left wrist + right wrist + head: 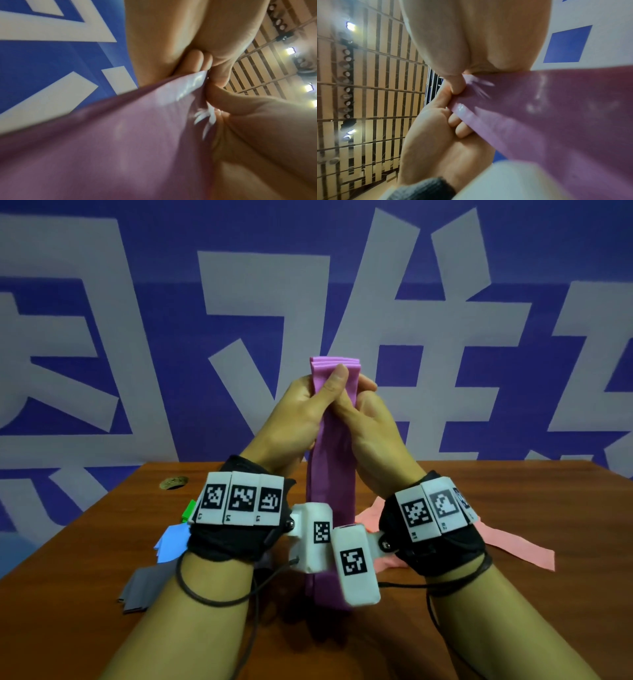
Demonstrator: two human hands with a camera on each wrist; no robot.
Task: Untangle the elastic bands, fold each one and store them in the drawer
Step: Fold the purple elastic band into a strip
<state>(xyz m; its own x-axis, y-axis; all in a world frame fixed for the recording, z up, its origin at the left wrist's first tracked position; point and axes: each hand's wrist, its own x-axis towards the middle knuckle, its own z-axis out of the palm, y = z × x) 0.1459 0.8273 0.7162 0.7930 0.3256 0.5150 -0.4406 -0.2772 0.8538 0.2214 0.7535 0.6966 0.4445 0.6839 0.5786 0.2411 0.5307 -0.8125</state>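
Head view: purple elastic band [331, 460], flat, matte, folded into several layers visible at the top edge, held upright above the brown tabletop [479, 594]. Left hand [301, 412] and right hand [370, 419] both pinching the band near its top, thumbs in front, fingers behind. Lower end hanging down toward the tabletop behind the wrist cameras. On the tabletop: pink band [507, 542] at right; grey band [144, 587], blue band [171, 542] and green band [188, 510] at left.

Left wrist view: band [120, 148] glossy, creased at the pinch; fingertips [195, 62] pressed against it.

Right wrist view: same crease radiating from the thumb [457, 83]; curled fingers [460, 125] behind the band [556, 115].
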